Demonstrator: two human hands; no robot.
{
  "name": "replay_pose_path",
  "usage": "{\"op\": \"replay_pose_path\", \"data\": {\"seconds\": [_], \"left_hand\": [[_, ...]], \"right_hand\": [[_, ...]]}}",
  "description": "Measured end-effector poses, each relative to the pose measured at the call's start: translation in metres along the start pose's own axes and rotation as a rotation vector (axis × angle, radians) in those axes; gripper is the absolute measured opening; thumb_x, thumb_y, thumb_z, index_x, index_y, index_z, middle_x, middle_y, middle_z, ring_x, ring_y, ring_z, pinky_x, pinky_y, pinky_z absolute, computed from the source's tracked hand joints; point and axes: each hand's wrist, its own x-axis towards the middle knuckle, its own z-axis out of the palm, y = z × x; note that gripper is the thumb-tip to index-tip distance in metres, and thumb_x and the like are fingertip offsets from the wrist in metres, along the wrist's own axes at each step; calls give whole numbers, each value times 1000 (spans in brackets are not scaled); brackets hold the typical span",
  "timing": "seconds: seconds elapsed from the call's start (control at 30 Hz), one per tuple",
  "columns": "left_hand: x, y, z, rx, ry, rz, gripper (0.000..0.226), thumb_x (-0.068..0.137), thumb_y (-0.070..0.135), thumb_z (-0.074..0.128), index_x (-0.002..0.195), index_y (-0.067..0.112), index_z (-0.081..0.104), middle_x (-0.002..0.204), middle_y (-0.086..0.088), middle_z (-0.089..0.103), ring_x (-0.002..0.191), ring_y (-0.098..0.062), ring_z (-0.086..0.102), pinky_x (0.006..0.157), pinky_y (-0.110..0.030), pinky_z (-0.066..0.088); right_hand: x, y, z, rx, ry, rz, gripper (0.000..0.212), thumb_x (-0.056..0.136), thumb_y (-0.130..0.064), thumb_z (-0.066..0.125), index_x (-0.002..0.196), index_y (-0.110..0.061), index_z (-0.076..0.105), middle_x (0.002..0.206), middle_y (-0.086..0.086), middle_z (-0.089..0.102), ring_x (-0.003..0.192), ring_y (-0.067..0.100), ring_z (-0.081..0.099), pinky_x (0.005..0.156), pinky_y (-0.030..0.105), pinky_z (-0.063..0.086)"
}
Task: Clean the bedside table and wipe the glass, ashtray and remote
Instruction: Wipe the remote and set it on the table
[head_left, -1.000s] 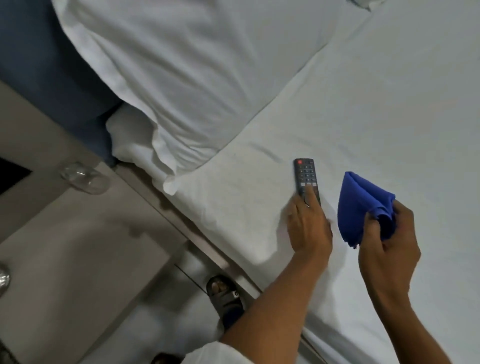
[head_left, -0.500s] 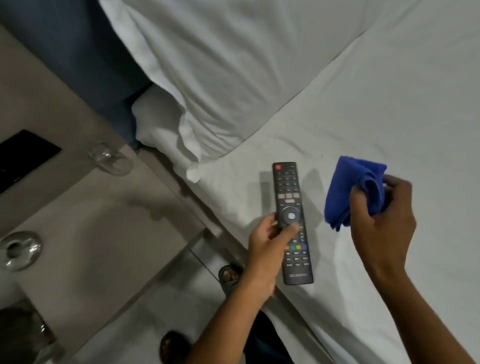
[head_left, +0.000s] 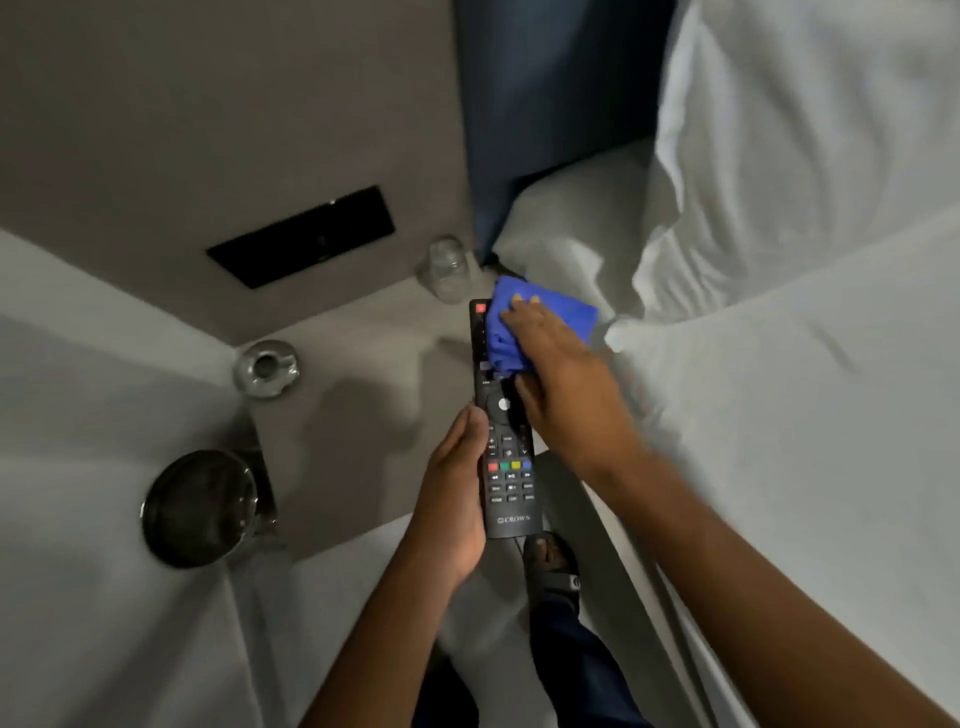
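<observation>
Looking down from head height over a bedside corner. Left hand (head_left: 457, 483) wrapped around the lower half of a black remote (head_left: 501, 421), fingers closed along its left edge and underside, holding it button-side up and off the surface so both faces can be reached. Right hand (head_left: 558, 374) pressing a bunched blue cloth (head_left: 524, 322) flat onto the remote's upper half, fingers spread over the cloth and pinning it down, thumb tucked under at the remote's right edge; only the red power button and a strip of keys showing beside the fabric. Coloured keys and a brand mark visible lower down, uncovered, probably not yet wiped. Remote held in the air above the near edge of the grey bedside table (head_left: 363, 415), between the table and the bed (head_left: 779, 441).

On the table, a clear glass (head_left: 445, 270) standing at the back corner against the wall, close to the cloth but apart from it. A glass ashtray (head_left: 266, 368) sitting at the left rear corner, well apart from the hands. A dark round shape (head_left: 200, 506) low at the left, possibly a bin, too blurred to name with confidence. White pillow (head_left: 779, 156) at upper right. A sandalled foot (head_left: 550, 564) on the floor below the remote.

Judging by the layout, the remote wipe in progress.
</observation>
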Motion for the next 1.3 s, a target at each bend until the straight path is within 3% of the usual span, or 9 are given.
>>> {"op": "replay_pose_path", "data": {"seconds": [0.17,0.33,0.57,0.67,0.8,0.87,1.0,1.17,1.3], "left_hand": [[-14,17,-32,-197,111,30,34,103,24,40,129,19,61,116,-5,72,102,-19,70,85,-36,57],[-16,37,-65,-523,202,-119,46,102,42,38,125,6,56,102,-12,66,83,-21,73,64,-27,62],[-9,47,-96,-356,358,-28,47,101,41,41,121,1,58,103,-16,64,89,-25,64,89,-41,51],[-4,53,-108,-246,452,90,33,103,32,41,113,7,59,95,-18,65,78,-28,64,82,-45,51],[-7,58,-119,149,560,183,26,99,41,49,107,20,62,90,-10,67,74,-26,65,78,-50,56],[-11,59,-124,391,511,222,47,88,54,62,127,31,54,96,1,70,76,-15,68,65,-40,59],[-19,59,-117,395,329,148,43,80,38,76,119,23,64,83,6,73,67,-9,69,53,-25,54],[-31,58,-106,-75,26,-57,54,83,34,70,130,9,59,131,-11,66,124,-25,61,107,-39,42],[-39,50,-102,-300,-161,-74,47,84,26,72,126,6,64,135,-16,62,129,-28,57,114,-43,35]], "right_hand": [[-22,-43,39,27,-165,-111,50,88,-2,55,138,-6,52,147,13,46,138,25,41,113,33,30],[-54,-71,65,108,-148,-191,44,82,4,63,125,-3,63,134,14,60,129,29,52,109,41,39],[-91,-79,80,106,-148,-193,52,72,3,65,122,-12,66,127,4,66,120,18,59,104,33,42],[-103,-74,77,71,-166,-184,47,72,-4,70,117,-17,66,111,-1,72,97,14,67,84,32,56],[-105,-65,60,237,-98,90,31,83,-24,54,109,-35,64,84,-17,68,67,2,61,62,13,45],[-93,-64,53,376,40,175,30,85,-26,49,109,-37,64,77,-21,65,54,1,57,50,7,39],[-47,-70,45,472,233,160,29,94,-19,51,113,-38,61,78,-16,63,55,10,53,48,22,46],[0,-83,44,532,306,77,27,96,-18,53,121,-29,57,90,-12,61,73,9,58,62,17,50],[9,-93,55,401,213,-16,35,92,-10,54,125,-23,56,86,-19,60,71,0,57,64,10,43]]}}
